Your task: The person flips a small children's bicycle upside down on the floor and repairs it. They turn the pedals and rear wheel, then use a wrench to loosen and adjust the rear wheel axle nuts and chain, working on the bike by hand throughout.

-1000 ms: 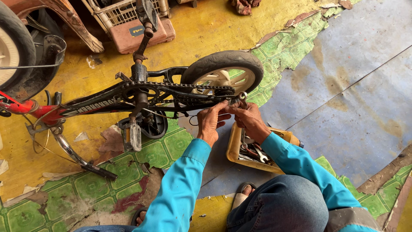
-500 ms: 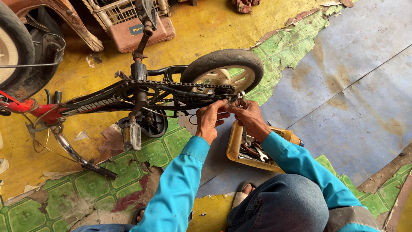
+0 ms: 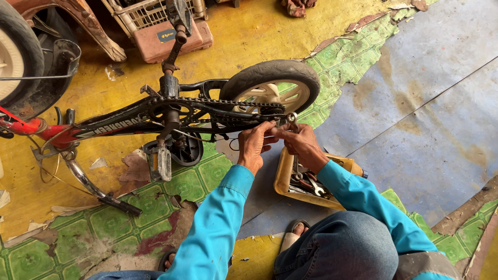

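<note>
1. the small bicycle stands upside down on the floor, and its rear wheel is up in the air at the right end of the frame. both hands work at the rear axle, just beside the chain.
2. the left hand has its fingers closed around the frame end near the axle; it seems to steady it. the right hand is closed on a spanner that sits at the axle nut. the nut itself is too small to see well.
3. i think the spanner could slip off the nut if it does not sit fully on it. then the knuckles may hit the chain or the sprocket, which are very near to the fingers.
4. if the wheel turns while the fingers are so close, the chain could pinch them.
5. the bicycle rests only on its saddle and handlebar, so a hard push may tip it toward the person.
6. the yellow tray with tools lies just under the right forearm. a dropped nut may fall among the tools, or roll onto the torn floor covering and be hard to find.
</note>
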The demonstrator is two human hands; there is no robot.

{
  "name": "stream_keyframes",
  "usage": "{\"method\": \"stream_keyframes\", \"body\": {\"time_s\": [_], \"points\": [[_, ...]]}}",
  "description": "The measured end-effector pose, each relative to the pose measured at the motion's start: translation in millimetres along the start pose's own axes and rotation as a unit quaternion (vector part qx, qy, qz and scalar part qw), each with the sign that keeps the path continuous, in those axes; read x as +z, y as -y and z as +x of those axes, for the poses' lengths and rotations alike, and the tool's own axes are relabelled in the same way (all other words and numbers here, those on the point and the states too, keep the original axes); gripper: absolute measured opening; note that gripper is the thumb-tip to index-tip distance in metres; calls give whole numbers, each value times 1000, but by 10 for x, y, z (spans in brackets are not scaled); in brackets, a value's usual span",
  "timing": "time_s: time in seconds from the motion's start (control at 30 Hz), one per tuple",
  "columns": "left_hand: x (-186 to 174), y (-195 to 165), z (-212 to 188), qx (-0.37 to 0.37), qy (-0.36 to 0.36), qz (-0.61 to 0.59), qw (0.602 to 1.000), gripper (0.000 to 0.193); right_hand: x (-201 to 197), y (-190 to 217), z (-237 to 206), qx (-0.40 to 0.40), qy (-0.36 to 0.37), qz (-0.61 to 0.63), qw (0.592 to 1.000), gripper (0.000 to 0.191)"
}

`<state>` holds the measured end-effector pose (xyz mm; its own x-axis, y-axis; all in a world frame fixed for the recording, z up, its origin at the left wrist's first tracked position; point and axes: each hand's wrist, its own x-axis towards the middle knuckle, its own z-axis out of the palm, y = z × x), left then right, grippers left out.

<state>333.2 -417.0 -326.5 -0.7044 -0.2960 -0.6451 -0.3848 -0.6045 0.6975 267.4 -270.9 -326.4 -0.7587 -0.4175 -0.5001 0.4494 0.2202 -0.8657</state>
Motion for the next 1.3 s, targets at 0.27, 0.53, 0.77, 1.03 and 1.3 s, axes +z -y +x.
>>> {"method": "stream_keyframes", "body": {"time_s": [0.27,0.53,0.77,1.03,1.3], "points": [[2,5,-4,4,2,-6,1000,25,-25,-57,42,-11,23,83,996,21],[-2,5,6,0,5,-6,1000,27,33,43,-35,-12,5,10,1000,18],[1,-18,-14,1,9,17,1000,30,-63,-90,52,6,39,126,991,23],[4,-30,-34,-1,4,20,1000,25,-42,-62,79,-25,-14,30,999,27],[-4,-32,-17,-2,5,16,1000,23,-25,-18,-17,-6,33,69,997,26]]}}
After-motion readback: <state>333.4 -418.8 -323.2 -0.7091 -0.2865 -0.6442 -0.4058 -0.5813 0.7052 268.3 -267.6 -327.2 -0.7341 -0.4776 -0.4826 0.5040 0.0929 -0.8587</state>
